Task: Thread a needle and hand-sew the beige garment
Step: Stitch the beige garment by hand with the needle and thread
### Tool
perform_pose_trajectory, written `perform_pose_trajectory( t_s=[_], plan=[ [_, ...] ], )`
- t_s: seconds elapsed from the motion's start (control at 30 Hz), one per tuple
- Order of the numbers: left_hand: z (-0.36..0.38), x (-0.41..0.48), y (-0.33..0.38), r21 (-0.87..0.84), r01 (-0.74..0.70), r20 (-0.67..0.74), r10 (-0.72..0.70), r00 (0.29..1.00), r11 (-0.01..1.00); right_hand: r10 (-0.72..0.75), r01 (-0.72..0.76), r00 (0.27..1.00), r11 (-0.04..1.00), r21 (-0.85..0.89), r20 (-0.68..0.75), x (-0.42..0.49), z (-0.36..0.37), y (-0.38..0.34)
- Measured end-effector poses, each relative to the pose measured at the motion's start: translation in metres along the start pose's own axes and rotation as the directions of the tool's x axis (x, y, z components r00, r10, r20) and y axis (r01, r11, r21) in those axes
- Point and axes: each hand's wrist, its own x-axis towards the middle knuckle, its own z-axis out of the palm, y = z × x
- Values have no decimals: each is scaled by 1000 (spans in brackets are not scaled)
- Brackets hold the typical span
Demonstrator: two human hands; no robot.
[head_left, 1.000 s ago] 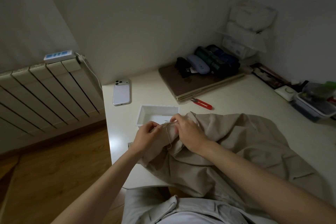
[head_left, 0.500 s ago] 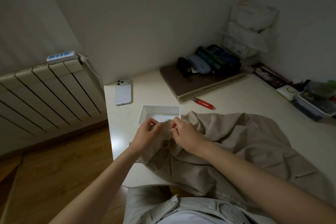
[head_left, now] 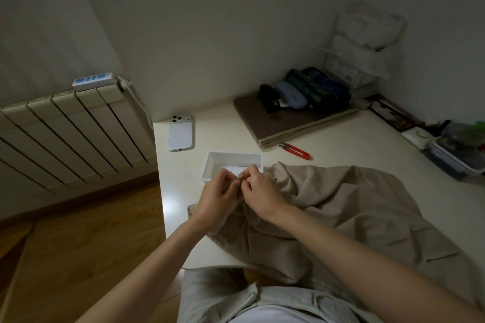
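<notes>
By the tray point(head_left: 209, 167), left hand point(head_left: 214, 198) and right hand point(head_left: 262, 193) pinch garment point(head_left: 354, 204).

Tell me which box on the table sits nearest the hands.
The open white tray, just beyond the left hand and right hand; the clear box sits far right.

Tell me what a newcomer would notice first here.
The two hands meeting mid-frame: left hand and right hand both pinch a small bunch of the beige garment, just in front of the white tray. The garment sprawls rightward over the table; red snips lie beyond it, a white phone at far left.
</notes>
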Motion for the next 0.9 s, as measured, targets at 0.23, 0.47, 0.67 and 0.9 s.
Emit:
perform_pose_trajectory(
  t_s=[0.23, 0.47, 0.67, 0.9],
  plan=[
    [-3, 1, -9, -15, -38, -112, 36, 993, 999, 17, -17, 1000, 993, 115, 9, 2, 4, -4],
    [-12, 11, -8, 44, -17, -181, 24, 983, 999, -34, 26, 999, 986, 166, 42, -1, 0, -4],
    [-12, 14, -7, 80, -27, -174, 40, 984, 996, -94, 85, 994, 984, 159, 47, -4, -8, -9],
    [-9, 13, -3, 106, -61, -116, 73, 991, 992, -83, 84, 996, 989, 121, -14, 3, -8, -8]
  ],
)
